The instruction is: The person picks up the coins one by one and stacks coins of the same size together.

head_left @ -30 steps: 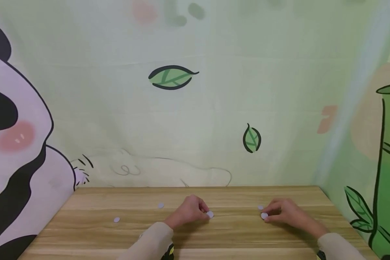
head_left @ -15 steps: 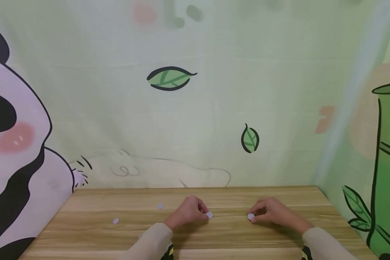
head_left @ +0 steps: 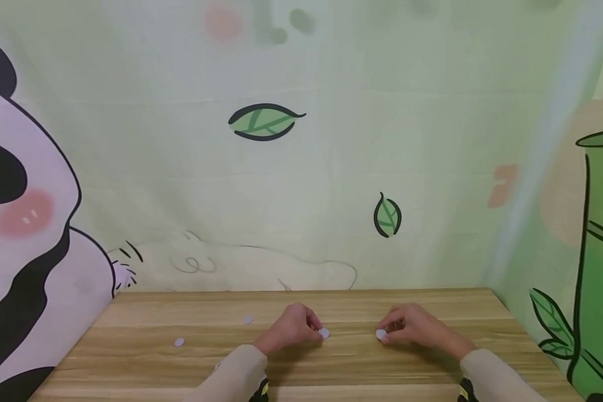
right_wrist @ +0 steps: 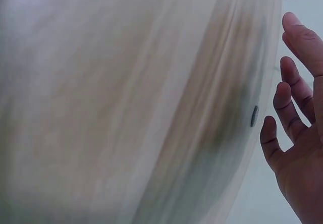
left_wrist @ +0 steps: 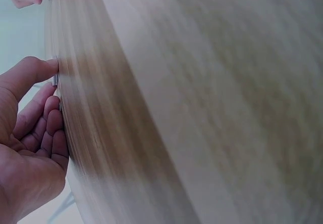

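My left hand [head_left: 295,324] pinches a small white round disc [head_left: 324,333] between thumb and fingers, close over the wooden table. In the left wrist view this disc [left_wrist: 55,77] shows almost edge-on at the fingertips. Opposite it, my right hand [head_left: 418,326] holds a second white disc [head_left: 381,334] at its thumb and fingertips, with a gap between the two hands. The right wrist view shows a thin disc [right_wrist: 254,116] on the table beside the right hand's little finger [right_wrist: 270,133]; the head view hides it behind that hand.
Two more white discs lie on the left of the table [head_left: 130,312], one nearer disc [head_left: 179,342] and one farther disc [head_left: 248,320]. A cloth backdrop [head_left: 331,156] printed with a panda and leaves hangs right behind the table's back edge.
My right hand has moved left with its disc, away from another disc on the table that it now hides. The left hand has stayed in place with its disc.
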`<move>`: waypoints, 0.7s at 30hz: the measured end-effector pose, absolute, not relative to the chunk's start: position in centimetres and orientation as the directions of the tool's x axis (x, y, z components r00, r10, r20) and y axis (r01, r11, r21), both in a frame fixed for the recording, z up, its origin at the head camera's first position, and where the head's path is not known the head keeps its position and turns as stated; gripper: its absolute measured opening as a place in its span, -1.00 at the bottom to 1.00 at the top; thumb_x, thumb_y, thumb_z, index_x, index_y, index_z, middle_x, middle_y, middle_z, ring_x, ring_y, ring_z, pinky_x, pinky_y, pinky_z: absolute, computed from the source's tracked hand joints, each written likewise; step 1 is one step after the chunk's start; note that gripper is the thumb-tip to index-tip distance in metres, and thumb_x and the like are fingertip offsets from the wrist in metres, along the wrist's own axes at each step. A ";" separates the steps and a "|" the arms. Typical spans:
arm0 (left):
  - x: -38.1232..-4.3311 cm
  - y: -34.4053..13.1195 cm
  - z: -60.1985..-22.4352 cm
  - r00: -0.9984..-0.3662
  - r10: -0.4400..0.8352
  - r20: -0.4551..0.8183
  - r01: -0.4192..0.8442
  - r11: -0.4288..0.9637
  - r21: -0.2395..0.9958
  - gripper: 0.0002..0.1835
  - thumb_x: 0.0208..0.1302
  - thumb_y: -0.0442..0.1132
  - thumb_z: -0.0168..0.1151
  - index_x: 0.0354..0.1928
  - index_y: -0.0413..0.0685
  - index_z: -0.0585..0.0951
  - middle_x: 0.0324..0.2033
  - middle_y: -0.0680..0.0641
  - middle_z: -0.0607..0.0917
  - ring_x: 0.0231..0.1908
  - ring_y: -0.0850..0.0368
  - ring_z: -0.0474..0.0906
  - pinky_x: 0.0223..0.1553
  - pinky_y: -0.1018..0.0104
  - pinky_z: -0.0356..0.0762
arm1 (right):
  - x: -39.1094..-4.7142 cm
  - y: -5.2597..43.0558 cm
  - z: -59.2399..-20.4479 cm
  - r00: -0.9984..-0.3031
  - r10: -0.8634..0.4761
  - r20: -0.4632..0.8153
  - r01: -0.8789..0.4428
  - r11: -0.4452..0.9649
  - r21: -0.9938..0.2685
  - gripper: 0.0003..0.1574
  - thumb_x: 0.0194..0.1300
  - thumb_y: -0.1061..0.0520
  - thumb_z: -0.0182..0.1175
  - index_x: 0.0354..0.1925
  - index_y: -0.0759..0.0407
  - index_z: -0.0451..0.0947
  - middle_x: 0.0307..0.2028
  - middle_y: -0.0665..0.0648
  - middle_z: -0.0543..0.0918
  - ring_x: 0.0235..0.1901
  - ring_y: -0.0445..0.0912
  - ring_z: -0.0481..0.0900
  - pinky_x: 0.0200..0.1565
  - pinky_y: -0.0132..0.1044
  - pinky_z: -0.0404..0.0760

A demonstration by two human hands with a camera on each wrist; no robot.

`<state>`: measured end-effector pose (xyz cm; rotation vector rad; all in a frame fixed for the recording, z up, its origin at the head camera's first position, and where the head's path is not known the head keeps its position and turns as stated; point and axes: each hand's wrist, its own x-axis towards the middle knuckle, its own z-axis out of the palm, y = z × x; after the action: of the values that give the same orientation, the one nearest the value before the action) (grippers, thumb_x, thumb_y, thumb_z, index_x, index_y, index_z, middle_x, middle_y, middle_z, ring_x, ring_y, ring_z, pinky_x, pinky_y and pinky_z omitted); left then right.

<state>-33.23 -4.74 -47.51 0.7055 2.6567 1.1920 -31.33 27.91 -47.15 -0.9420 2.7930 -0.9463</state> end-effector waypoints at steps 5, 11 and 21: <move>-33.1 -4.7 -47.3 -0.880 0.472 0.054 0.353 0.574 0.738 -0.85 -0.01 -0.37 0.57 -0.41 -0.20 0.74 -0.53 0.08 0.64 -0.46 0.27 0.45 -0.43 0.47 0.40 | -31.6 27.4 -46.9 -0.806 -0.575 0.141 -0.545 0.629 -0.554 -0.68 0.23 -0.10 0.45 -0.11 0.01 0.80 -0.34 -0.17 0.62 -0.36 -0.30 0.47 -0.33 -0.38 0.50; -33.1 -4.7 -47.3 -0.882 0.468 0.050 0.352 0.585 0.731 -0.86 0.00 -0.36 0.57 -0.41 -0.18 0.75 -0.53 0.09 0.65 -0.46 0.27 0.46 -0.43 0.47 0.41 | -31.8 26.6 -46.9 -0.784 -0.601 0.158 -0.574 0.603 -0.554 -0.66 0.20 -0.08 0.48 -0.12 0.05 0.80 -0.33 -0.13 0.63 -0.35 -0.27 0.48 -0.31 -0.39 0.49; -33.1 -4.7 -47.3 -0.884 0.466 0.047 0.345 0.579 0.739 -0.86 -0.01 -0.37 0.57 -0.42 -0.18 0.74 -0.53 0.07 0.64 -0.46 0.26 0.45 -0.44 0.47 0.40 | -32.7 25.0 -47.5 -0.764 -0.624 0.164 -0.600 0.592 -0.538 -0.66 0.19 -0.11 0.48 -0.12 0.00 0.80 -0.35 -0.18 0.62 -0.36 -0.32 0.48 -0.29 -0.39 0.51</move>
<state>-33.08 -4.73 -47.31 0.6865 2.6535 1.1923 -32.66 24.97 -47.54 -1.0640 2.7656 -0.9105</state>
